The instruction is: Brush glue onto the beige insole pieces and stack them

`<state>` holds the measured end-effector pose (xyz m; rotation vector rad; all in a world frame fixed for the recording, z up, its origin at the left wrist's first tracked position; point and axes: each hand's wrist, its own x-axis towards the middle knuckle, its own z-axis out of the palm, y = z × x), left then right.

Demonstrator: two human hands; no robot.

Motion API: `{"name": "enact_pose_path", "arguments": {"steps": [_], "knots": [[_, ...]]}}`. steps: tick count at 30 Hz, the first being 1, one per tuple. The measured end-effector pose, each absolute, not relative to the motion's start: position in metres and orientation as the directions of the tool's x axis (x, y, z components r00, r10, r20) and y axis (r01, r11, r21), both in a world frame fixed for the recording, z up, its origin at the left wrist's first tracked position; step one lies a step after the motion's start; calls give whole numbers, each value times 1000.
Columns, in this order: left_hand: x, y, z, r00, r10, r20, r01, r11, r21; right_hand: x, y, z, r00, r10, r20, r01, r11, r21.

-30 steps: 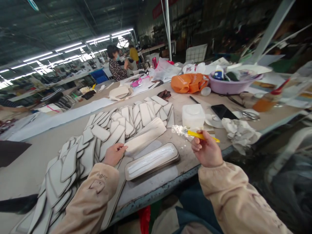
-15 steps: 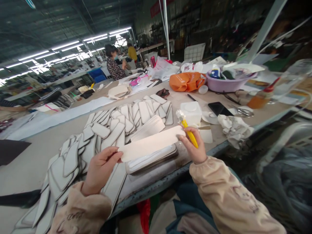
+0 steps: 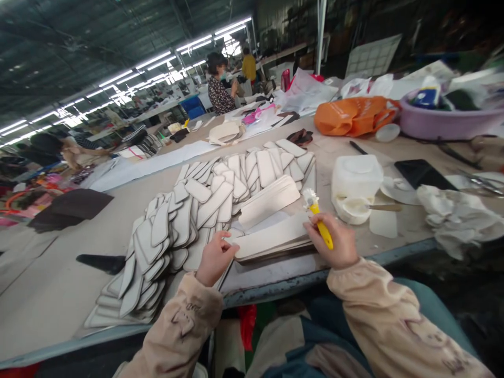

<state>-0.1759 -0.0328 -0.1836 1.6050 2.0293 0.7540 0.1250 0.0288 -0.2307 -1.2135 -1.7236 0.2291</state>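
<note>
A long pale strip (image 3: 271, 234) with rounded ends lies on a low stack near the table's front edge. At its left end is my left hand (image 3: 216, 257), thumb and fingertips on the strip's edge. My right hand (image 3: 334, 240) is at the strip's right end and holds a yellow-handled brush (image 3: 323, 231), its white-crusted bristles pointing up. Just behind the strip is a fanned pile of similar pale pieces (image 3: 270, 202). Many grey-white rounded pieces (image 3: 157, 226) are heaped to the left.
A white plastic container (image 3: 356, 181) with a small cup in front stands on the right. Around it are a black phone (image 3: 425, 175), crumpled white cloth (image 3: 459, 212), an orange bag (image 3: 354, 115) and a purple basin (image 3: 452, 123). A person (image 3: 221, 92) sits farther back.
The strip held between my hands has come down onto the stack. The camera view has turned left, so the table items appear farther right.
</note>
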Motion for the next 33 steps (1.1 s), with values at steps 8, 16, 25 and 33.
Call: {"name": "enact_pose_path", "arguments": {"steps": [8, 16, 25, 33], "knots": [[-178, -36, -194, -235, 972, -20, 764, 198, 614, 123, 27, -235, -88, 813, 576, 785, 413, -463], [-186, -38, -206, -245, 969, -23, 723, 199, 662, 125, 25, -240, -93, 822, 562, 835, 372, -406], [-183, -46, -218, -310, 946, -89, 522, 248, 816, 124, 25, -243, -78, 844, 531, 853, 332, -402], [-177, -45, -218, -327, 941, -85, 501, 249, 829, 125, 24, -243, -90, 848, 522, 861, 330, -387]]}}
